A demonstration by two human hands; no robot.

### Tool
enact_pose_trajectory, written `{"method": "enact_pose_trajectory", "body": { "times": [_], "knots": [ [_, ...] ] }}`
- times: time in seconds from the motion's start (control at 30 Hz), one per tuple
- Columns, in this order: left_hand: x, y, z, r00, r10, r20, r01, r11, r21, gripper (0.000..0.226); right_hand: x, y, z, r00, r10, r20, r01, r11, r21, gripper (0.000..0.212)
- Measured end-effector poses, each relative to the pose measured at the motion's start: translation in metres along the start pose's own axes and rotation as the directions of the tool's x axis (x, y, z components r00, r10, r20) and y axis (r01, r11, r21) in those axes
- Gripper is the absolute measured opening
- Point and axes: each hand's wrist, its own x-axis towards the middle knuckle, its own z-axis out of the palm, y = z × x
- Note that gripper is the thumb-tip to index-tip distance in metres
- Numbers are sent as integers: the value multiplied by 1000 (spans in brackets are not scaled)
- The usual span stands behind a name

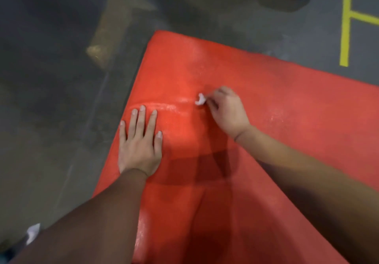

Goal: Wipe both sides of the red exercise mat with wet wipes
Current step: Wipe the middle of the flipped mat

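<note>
On grey floor (51,79), flat under both hands: red exercise mat (266,99), one corner pointing away beyond the fingertips; long axis not possible to tell. Held down by left hand (139,147), fingers straight and spread. Pinched in curled fingertips of right hand (227,112): small crumpled wet wipe (200,99). Probably mid-wipe on upper side; next, sweep onward with firm pressure.
</note>
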Motion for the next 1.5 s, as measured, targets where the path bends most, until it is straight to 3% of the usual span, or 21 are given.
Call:
{"method": "enact_pose_trajectory", "body": {
  "times": [0.1, 0.23, 0.3, 0.4, 0.5, 0.63, 0.73, 0.83, 1.0, 1.17, 1.27, 1.37, 1.43, 1.5],
  "knots": [
    [1, -1, 0, 1000, 2, 22, -2, 1000, -16, 62, 8, 15, -6, 989, 120, -91, -126, 990, -61, 18],
    [1, -2, -4, 999, 25, 43, -24, 1000, -19, 64, -26, -17, 7, 994, 99, -40, -99, 995, 0, 16],
    [7, -4, -10, 989, 24, 149, -17, 999, -48, 66, -55, -34, 11, 997, 79, -5, -78, 996, 47, 18],
    [17, -8, -29, 905, 28, 424, -11, 999, -44, 70, -89, -53, 12, 995, 1, 96, -5, 999, 40, 15],
    [15, -10, -51, 810, 78, 582, -141, 988, 64, 80, -89, -54, 6, 988, -36, 152, 39, 999, -18, 13],
    [-7, -10, -67, 744, 99, 661, -194, 978, 72, 87, -96, -49, 4, 979, 205, 1, -205, 979, -8, 10],
    [-22, -10, -50, 783, 75, 617, -125, 991, 38, 107, -128, -79, 19, 981, 190, 32, -192, 977, 98, 14],
    [-23, -12, -36, 831, 89, 549, -101, 995, -7, 112, -143, -88, 19, 986, 118, 121, -135, 980, 144, 12],
    [-22, -16, -37, 833, 90, 546, -84, 996, -36, 110, -134, -67, 12, 957, 285, -48, -283, 958, 54, 9],
    [-29, -14, -35, 860, 100, 500, -100, 995, -28, 106, -187, -104, 19, 983, -33, 180, 1, 984, 178, 6],
    [-38, -13, -32, 896, 95, 434, -97, 995, -16, 102, -204, -104, 20, 991, 34, 129, -62, 974, 217, 6],
    [-68, -2, -23, 973, 38, 230, -27, 998, -49, 96, -213, -98, 23, 979, 206, 6, -203, 957, 205, 11],
    [-93, 6, -19, 986, -25, 162, 36, 997, -66, 93, -232, -111, 29, 985, 168, 45, -174, 958, 229, 15],
    [-105, 8, -17, 962, -50, 270, 61, 998, -33, 89, -256, -132, 33, 990, 65, 128, -99, 956, 276, 16]
  ]
}}
